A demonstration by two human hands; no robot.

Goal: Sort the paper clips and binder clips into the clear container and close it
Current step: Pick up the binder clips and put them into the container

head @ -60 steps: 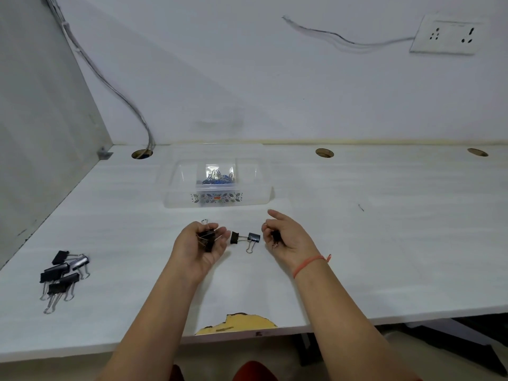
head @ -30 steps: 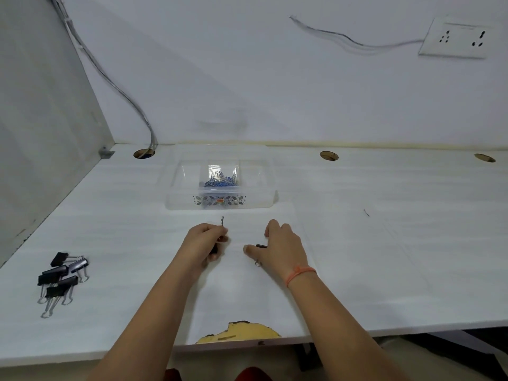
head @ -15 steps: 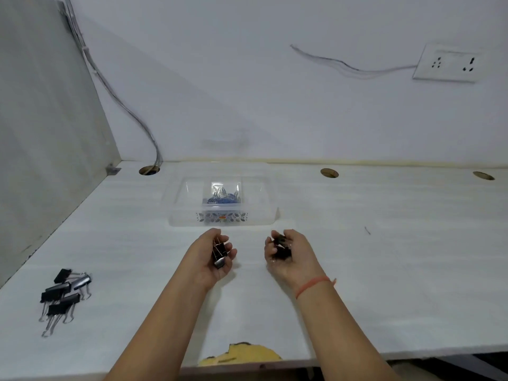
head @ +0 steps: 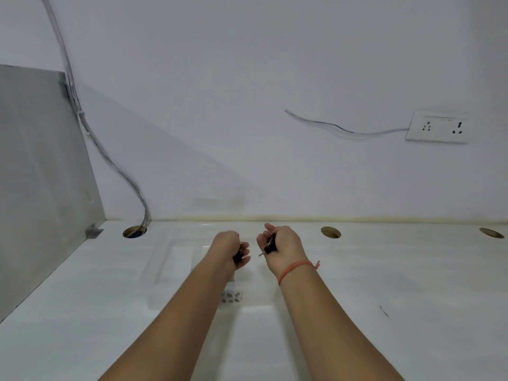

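The clear container (head: 165, 270) stands on the white desk, partly hidden behind my forearms; a patterned label (head: 232, 296) shows on its front wall. My left hand (head: 229, 250) hovers over the container, closed on black binder clips (head: 238, 255). My right hand (head: 280, 247) is beside it, over the container's right part, closed on more black binder clips (head: 270, 246) with a wire handle poking out. The paper clips inside the container are hidden by my left arm.
A grey side panel (head: 41, 174) walls off the left. Cable holes (head: 134, 231) (head: 330, 232) (head: 491, 232) line the desk's back edge, with cables rising from the left one. A wall socket (head: 439, 127) is at the upper right.
Both hands have moved forward from the desk in front of the container to above it, each still holding binder clips. The view has tilted up, so the pile of clips at the left is out of frame.
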